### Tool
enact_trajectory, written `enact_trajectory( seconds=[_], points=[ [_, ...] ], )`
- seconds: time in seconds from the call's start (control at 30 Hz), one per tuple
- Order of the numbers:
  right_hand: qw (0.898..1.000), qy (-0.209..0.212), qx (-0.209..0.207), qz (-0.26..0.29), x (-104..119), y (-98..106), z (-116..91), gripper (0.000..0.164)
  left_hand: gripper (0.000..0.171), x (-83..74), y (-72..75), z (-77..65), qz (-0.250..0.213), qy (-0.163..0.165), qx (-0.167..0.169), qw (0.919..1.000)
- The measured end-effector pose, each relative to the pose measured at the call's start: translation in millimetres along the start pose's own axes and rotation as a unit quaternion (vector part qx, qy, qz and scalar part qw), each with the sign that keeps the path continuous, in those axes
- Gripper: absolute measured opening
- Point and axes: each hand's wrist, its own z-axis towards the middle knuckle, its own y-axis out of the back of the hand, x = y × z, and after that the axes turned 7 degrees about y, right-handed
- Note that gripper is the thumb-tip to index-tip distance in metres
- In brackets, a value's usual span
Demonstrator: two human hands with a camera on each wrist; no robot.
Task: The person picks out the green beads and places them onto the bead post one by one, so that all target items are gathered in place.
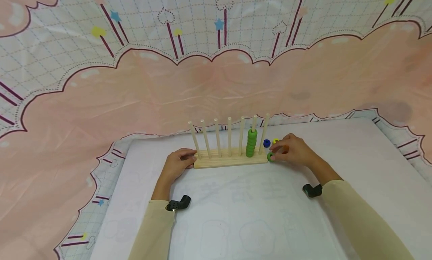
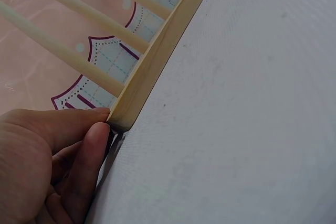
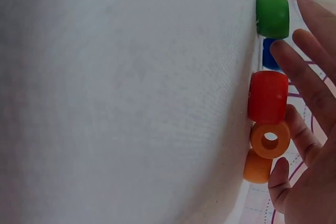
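Note:
A wooden peg rack [image 1: 229,161] stands on the table, with upright pegs [image 1: 217,138] along its base. Green beads [image 1: 251,143] are stacked on one peg near its right end. My left hand [image 1: 177,163] holds the left end of the base, its thumb and a finger at the corner [image 2: 122,121]. Beside the rack's right end lies a loose green bead [image 3: 273,17]. My right hand [image 1: 291,150] reaches over the loose beads with fingers extended and apart, close to that green bead. A blue bead [image 1: 267,143] lies behind it, partly hidden by a finger in the right wrist view.
A red bead [image 3: 268,97] and two orange beads, one showing its hole [image 3: 270,140], lie under my right hand. A yellow bead [image 1: 276,140] peeks out behind it. The white tabletop [image 1: 236,203] ends at a patterned pink cloth [image 1: 216,87] behind the rack.

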Motion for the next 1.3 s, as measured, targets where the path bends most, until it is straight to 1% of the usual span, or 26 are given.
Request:
enact_trajectory(
  seconds=[0.13,0.37,0.53,0.67,0.8,0.9,1.13,1.3],
  points=[
    [1.0,0.007,0.002,-0.013,1.7,-0.5,0.6,0.028,0.032,-0.7,0.1,-0.6,-0.001,-0.003,0.001,1.0],
    [0.999,-0.008,0.018,-0.026,3.1,-0.9,1.6,0.024,0.033,-1.6,0.5,-1.7,-0.001,-0.004,0.002,1.0],
    [0.999,0.0,0.018,-0.03,2.5,-0.6,2.8,0.024,0.032,-2.3,0.6,-1.7,0.001,-0.005,0.0,1.0],
    [0.999,0.006,0.016,-0.031,1.8,-0.8,3.7,0.024,0.032,-2.6,0.5,-1.5,-0.001,0.0,0.001,1.0],
    [0.999,-0.002,0.021,-0.032,2.5,-0.3,3.9,0.024,0.032,-3.0,0.3,-1.7,-0.002,0.008,0.001,1.0],
    [0.999,-0.01,0.026,-0.034,3.6,1.0,3.8,0.024,0.032,-3.1,0.3,-1.8,0.003,0.011,-0.002,0.9999],
    [0.999,-0.009,0.026,-0.035,7.1,6.5,3.3,0.023,0.032,-3.2,-0.6,-0.6,0.001,0.016,-0.007,0.9998],
    [0.999,-0.013,0.023,-0.037,10.5,13.1,3.9,0.024,0.032,-2.0,-0.7,0.0,0.0,0.012,-0.005,0.9999]
  ],
)
